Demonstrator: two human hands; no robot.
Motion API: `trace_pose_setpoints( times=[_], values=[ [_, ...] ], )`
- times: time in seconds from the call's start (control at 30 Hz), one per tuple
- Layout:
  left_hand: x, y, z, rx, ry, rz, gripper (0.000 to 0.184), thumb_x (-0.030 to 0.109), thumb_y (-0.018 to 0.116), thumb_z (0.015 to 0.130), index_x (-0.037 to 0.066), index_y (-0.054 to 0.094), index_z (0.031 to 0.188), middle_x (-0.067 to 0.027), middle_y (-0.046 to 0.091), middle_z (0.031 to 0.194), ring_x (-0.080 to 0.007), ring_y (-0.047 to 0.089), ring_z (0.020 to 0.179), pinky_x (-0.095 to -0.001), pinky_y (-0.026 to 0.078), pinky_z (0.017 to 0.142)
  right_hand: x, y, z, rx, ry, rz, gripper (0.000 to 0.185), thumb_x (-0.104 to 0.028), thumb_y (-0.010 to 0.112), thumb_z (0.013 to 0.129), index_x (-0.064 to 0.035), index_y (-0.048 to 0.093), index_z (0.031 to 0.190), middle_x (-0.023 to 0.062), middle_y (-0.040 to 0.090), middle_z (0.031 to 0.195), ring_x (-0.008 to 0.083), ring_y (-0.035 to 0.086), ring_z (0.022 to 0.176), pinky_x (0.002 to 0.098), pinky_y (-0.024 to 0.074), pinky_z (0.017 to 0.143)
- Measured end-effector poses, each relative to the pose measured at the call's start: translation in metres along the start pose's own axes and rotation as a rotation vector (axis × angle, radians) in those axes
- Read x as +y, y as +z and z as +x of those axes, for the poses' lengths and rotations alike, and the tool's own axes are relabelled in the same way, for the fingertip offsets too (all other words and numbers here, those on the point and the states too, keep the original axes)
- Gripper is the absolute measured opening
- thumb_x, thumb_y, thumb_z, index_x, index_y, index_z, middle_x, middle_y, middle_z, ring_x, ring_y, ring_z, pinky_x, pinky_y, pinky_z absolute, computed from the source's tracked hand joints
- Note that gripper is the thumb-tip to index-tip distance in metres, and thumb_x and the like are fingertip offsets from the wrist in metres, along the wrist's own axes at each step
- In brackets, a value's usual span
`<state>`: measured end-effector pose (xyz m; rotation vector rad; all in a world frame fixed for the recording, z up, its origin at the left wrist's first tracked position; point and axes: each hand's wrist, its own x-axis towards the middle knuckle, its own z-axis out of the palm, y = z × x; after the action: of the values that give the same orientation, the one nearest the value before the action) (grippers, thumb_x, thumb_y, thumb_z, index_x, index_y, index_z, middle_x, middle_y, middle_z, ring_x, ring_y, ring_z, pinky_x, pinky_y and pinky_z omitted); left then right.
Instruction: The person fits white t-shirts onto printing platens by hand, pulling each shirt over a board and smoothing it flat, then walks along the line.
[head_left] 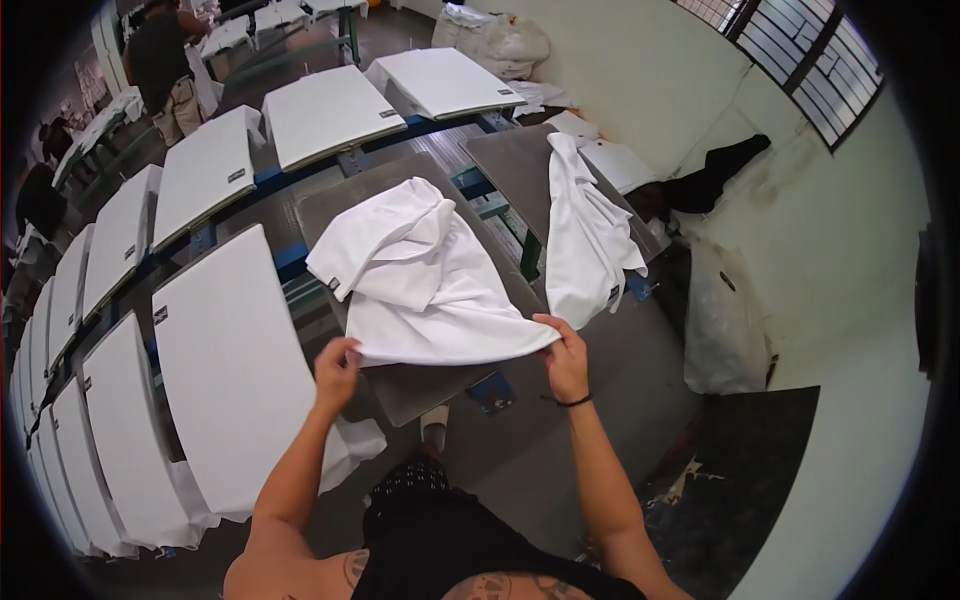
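Note:
A white garment (430, 300) with a small dark label lies bunched over a grey flat board (420, 392) in front of me. My left hand (337, 372) pinches its near left corner. At the near right corner, my right hand (563, 358) grips the same garment, and the near edge stretches between the two hands. The far part of the cloth is folded over itself in a loose heap. A second white garment (583, 235) is draped in folds over the neighbouring board (510, 165) on the right; neither hand touches it.
White cloth-covered boards (225, 370) stand in rows to the left and behind. A plastic-wrapped bundle (727, 320) leans by the wall at right. A dark panel (750, 480) lies at lower right. Another person (160, 65) stands at the far upper left.

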<state>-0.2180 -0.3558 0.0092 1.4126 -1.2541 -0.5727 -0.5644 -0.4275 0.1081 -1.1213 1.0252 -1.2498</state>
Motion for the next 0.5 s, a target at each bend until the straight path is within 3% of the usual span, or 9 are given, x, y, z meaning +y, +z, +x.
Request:
trace_pose_setpoints(
  times=[0.03,0.1,0.17,0.23,0.3,0.33,0.37,0.43,0.5],
  values=[
    [0.009,-0.009,0.022,-0.049,-0.306,-0.012,0.012,0.0,0.056,0.083,0.0,0.062,0.093,-0.0021,0.057,0.076,-0.0093,0.055,0.073,-0.0224,0.045,0.068,-0.009,-0.004,0.015,-0.061,0.059,0.058,0.017,-0.007,0.044,0.092,0.0002,0.058,0.1,0.0017,0.06,0.089,0.0053,0.055,0.079,0.0183,0.0443,0.07],
    [0.04,-0.023,0.071,-0.049,-0.156,-0.076,0.015,0.008,0.054,0.088,-0.002,0.062,0.096,-0.0005,0.058,0.075,-0.0078,0.05,0.067,-0.0234,0.043,0.062,-0.015,-0.019,0.046,-0.146,0.143,0.054,0.012,-0.012,0.054,0.088,-0.002,0.058,0.095,-0.0005,0.058,0.081,0.004,0.051,0.071,0.0184,0.0409,0.061],
    [0.068,-0.041,0.119,-0.142,-0.175,-0.026,0.021,0.014,0.051,0.092,-0.003,0.062,0.097,0.0003,0.057,0.075,-0.0075,0.048,0.07,-0.0235,0.041,0.065,-0.034,-0.018,0.079,-0.225,0.038,-0.292,0.012,-0.01,0.063,0.082,-0.0032,0.059,0.09,-0.0022,0.056,0.075,0.0038,0.049,0.066,0.0195,0.0377,0.055],
    [0.121,-0.041,0.153,-0.088,-0.066,0.014,0.015,0.013,0.051,0.092,0.0,0.059,0.092,0.0018,0.054,0.079,-0.0051,0.045,0.073,-0.0196,0.038,0.066,-0.059,-0.013,0.107,-0.123,-0.251,-0.655,0.01,-0.005,0.066,0.077,-0.0021,0.06,0.084,0.0011,0.057,0.071,0.0087,0.05,0.062,0.0236,0.0394,0.055],
    [0.146,-0.037,0.176,-0.128,0.007,-0.25,0.007,0.01,0.055,0.089,0.003,0.055,0.087,0.0026,0.051,0.081,-0.005,0.045,0.076,-0.0185,0.037,0.069,-0.076,-0.01,0.132,0.029,-0.489,-0.749,0.008,0.0,0.062,0.076,-0.0007,0.06,0.084,0.0065,0.058,0.073,0.0152,0.054,0.066,0.0273,0.0428,0.061],
    [0.166,-0.038,0.18,-0.175,0.036,-0.246,0.009,0.003,0.06,0.082,0.005,0.054,0.076,0.0019,0.048,0.082,-0.0067,0.046,0.076,-0.019,0.036,0.071,-0.086,-0.012,0.147,0.082,-0.601,-0.734,0.012,0.004,0.06,0.074,-0.0008,0.059,0.086,0.0077,0.059,0.078,0.016,0.055,0.072,0.0264,0.0435,0.066],
    [0.171,-0.044,0.188,-0.234,0.143,-0.202,0.011,-0.001,0.062,0.076,0.005,0.053,0.072,0.0007,0.047,0.083,-0.0078,0.046,0.077,-0.0193,0.036,0.07,-0.091,-0.021,0.164,0.142,-0.71,-0.694,0.014,0.007,0.059,0.073,-0.0018,0.057,0.083,0.0075,0.058,0.085,0.0146,0.055,0.079,0.0254,0.0437,0.071],
    [0.179,-0.062,0.204,-0.333,0.271,-0.036,0.013,-0.01,0.059,0.064,0.002,0.058,0.066,-0.0053,0.051,0.088,-0.0151,0.051,0.083,-0.0247,0.04,0.073,-0.109,-0.038,0.191,-0.005,-0.737,-0.181,0.017,0.015,0.051,0.073,-0.0024,0.05,0.076,0.0058,0.055,0.09,0.0124,0.053,0.081,0.0252,0.0447,0.074],
    [0.201,-0.049,0.204,-0.145,0.465,0.527,0.026,-0.014,0.054,0.062,0.003,0.066,0.078,-0.0106,0.056,0.094,-0.0234,0.054,0.092,-0.0305,0.043,0.08,-0.136,-0.041,0.196,-0.091,-0.913,-0.484,0.021,0.018,0.047,0.067,0.0002,0.055,0.074,0.008,0.056,0.093,0.0171,0.055,0.082,0.0251,0.0438,0.076]
  ],
)
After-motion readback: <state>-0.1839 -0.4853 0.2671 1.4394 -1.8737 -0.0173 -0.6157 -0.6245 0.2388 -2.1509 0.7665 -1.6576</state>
